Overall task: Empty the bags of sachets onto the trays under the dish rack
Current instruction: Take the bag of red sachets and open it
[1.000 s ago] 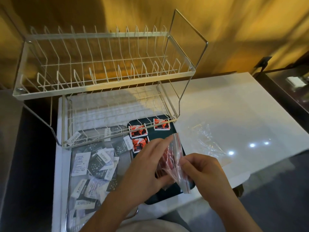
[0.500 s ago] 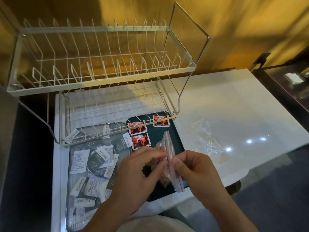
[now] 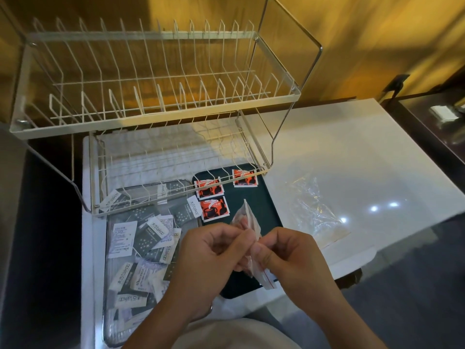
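My left hand (image 3: 211,255) and my right hand (image 3: 292,258) both pinch a small clear zip bag (image 3: 247,222) with red sachets inside, held above the dark green tray (image 3: 259,197). Three red sachets (image 3: 214,209) lie on that tray's far end. To its left a glass tray (image 3: 113,321) holds several grey and white sachets (image 3: 151,233). Both trays reach under the lower tier of the white wire dish rack (image 3: 156,117).
An empty, crumpled clear bag (image 3: 312,207) lies on the white table (image 3: 364,157) to the right of the trays. The rack's wire frame overhangs the trays' far ends. A dark side table (image 3: 432,127) stands at the far right.
My hands have drawn closer together and nearer to me, folding the bag tighter between the fingers. The view shifted slightly downward.
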`<action>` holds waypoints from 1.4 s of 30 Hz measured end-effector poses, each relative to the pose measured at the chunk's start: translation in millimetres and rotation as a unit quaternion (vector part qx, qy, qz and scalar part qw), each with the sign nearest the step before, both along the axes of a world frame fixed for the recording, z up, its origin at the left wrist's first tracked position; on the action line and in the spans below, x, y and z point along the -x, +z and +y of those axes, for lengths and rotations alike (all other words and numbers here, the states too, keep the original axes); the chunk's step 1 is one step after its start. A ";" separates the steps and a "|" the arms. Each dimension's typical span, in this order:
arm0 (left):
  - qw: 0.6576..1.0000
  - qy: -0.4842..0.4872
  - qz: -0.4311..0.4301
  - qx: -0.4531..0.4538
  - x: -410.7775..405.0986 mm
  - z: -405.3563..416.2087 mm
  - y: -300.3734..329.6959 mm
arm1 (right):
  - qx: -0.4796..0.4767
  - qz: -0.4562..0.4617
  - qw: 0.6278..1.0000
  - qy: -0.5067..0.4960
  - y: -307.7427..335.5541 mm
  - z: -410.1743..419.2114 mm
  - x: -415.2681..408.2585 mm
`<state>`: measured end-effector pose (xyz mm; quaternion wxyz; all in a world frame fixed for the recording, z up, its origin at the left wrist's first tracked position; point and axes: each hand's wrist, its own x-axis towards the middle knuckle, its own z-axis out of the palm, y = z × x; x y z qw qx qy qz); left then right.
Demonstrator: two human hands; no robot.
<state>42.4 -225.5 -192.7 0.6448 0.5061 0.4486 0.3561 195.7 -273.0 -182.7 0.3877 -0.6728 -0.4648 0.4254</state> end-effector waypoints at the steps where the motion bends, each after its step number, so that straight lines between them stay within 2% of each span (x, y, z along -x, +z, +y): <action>1: 1.000 0.001 0.000 0.003 0.0 0.4 1.1 | -0.002 -0.001 1.000 0.000 -0.2 -0.1 0.7; 6: 1.000 0.008 0.019 0.015 0.8 1.3 3.1 | -0.003 0.012 1.000 -0.003 0.5 0.8 2.3; 14: 0.995 0.037 0.088 -0.020 0.9 0.0 7.1 | 0.006 0.030 1.000 0.007 0.0 1.2 4.6; 33: 0.996 0.025 0.081 -0.016 3.5 -0.6 7.4 | 0.014 0.036 0.999 0.011 0.9 0.2 5.4; 42: 0.994 0.033 0.095 -0.043 4.2 1.0 7.8 | 0.012 0.046 0.999 0.008 1.1 -0.1 7.5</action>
